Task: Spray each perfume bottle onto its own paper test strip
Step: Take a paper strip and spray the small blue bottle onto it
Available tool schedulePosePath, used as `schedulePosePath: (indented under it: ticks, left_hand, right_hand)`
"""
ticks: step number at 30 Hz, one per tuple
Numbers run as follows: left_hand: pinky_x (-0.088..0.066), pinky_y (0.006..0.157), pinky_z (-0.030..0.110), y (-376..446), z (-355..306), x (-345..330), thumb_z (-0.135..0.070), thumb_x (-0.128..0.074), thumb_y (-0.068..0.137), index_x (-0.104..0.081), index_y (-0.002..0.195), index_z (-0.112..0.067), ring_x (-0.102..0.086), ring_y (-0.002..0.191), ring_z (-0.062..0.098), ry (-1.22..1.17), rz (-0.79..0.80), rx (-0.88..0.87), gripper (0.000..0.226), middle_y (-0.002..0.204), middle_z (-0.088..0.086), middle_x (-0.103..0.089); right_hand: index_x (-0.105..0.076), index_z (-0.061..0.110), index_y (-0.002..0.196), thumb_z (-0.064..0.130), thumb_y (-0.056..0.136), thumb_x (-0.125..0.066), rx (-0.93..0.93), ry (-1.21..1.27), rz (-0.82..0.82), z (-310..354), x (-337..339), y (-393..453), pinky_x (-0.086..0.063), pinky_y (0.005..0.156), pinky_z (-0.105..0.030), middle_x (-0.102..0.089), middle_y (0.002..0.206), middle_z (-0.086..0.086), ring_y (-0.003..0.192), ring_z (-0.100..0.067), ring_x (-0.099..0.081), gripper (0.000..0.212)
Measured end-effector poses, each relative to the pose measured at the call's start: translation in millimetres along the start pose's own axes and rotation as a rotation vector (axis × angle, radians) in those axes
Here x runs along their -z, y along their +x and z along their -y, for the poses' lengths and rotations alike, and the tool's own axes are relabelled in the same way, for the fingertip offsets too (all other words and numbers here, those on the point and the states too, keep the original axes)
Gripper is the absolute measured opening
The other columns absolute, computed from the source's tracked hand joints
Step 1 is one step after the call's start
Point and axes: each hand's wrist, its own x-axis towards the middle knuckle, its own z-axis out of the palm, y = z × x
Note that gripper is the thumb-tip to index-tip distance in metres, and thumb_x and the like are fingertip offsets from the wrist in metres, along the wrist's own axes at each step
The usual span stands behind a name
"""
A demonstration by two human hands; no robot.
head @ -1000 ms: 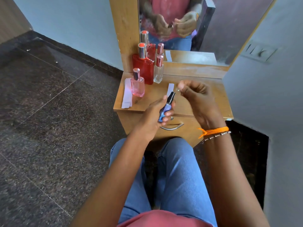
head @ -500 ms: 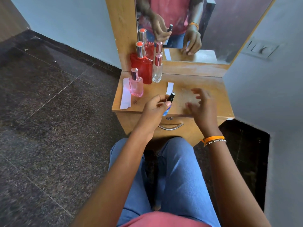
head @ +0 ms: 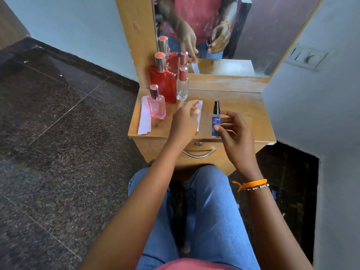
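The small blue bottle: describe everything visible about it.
The small blue bottle is a slim, clear-walled vial of deep blue liquid with a faint pale label and a black spray pump on top, no cap over it. It stands upright near the front edge of the wooden table, right of the paper strip. The right hand holds it, thumb on its lower front, fingers curled behind. The left hand is clear of it.

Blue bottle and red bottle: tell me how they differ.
The blue bottle is slim, with a bare black spray nozzle; the red bottle is broad, flat-sided, with a shiny cap on. The right hand holds the blue bottle; the red stands untouched by the mirror. Both stand upright.
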Motion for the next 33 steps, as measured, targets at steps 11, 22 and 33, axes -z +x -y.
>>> schedulePosePath:
  ticks: [11,22,33]
  left_hand:
    - [-0.042,0.092,0.036,21.6,-0.3,-38.0,-0.020,-0.057,0.090,-0.050,0.119,-0.008,-0.044,0.120,0.028,0.500,-0.169,0.091,0.032,0.134,0.010,-0.044]
    - [-0.045,0.066,0.028,-6.6,-3.6,3.3,-0.010,-0.069,0.079,-0.072,0.078,-0.010,-0.063,0.076,0.018,-0.028,-0.194,0.089,0.003,0.078,0.002,-0.071]
    - [-0.050,0.074,0.025,-27.9,-7.2,27.3,-0.010,-0.065,0.083,-0.072,0.095,-0.008,-0.060,0.077,0.002,-0.197,-0.134,0.110,0.014,0.079,-0.008,-0.065]
  right_hand:
    - [-0.051,0.017,0.123,0.005,0.093,-0.054,-0.011,0.081,0.014,-2.0,5.6,2.7,-0.049,0.074,-0.015,-0.060,0.096,0.006,0.086,-0.012,-0.059,0.032]
    - [-0.045,0.008,0.119,0.016,0.093,-0.038,-0.296,1.021,0.238,2.9,-1.4,2.3,-0.038,0.055,-0.019,-0.053,0.078,-0.003,0.057,-0.011,-0.043,0.029]
    - [-0.035,0.028,0.142,0.020,0.098,-0.030,-0.292,1.406,0.435,8.0,-14.1,-6.8,-0.034,0.045,-0.015,-0.048,0.072,-0.003,0.045,-0.004,-0.041,0.045]
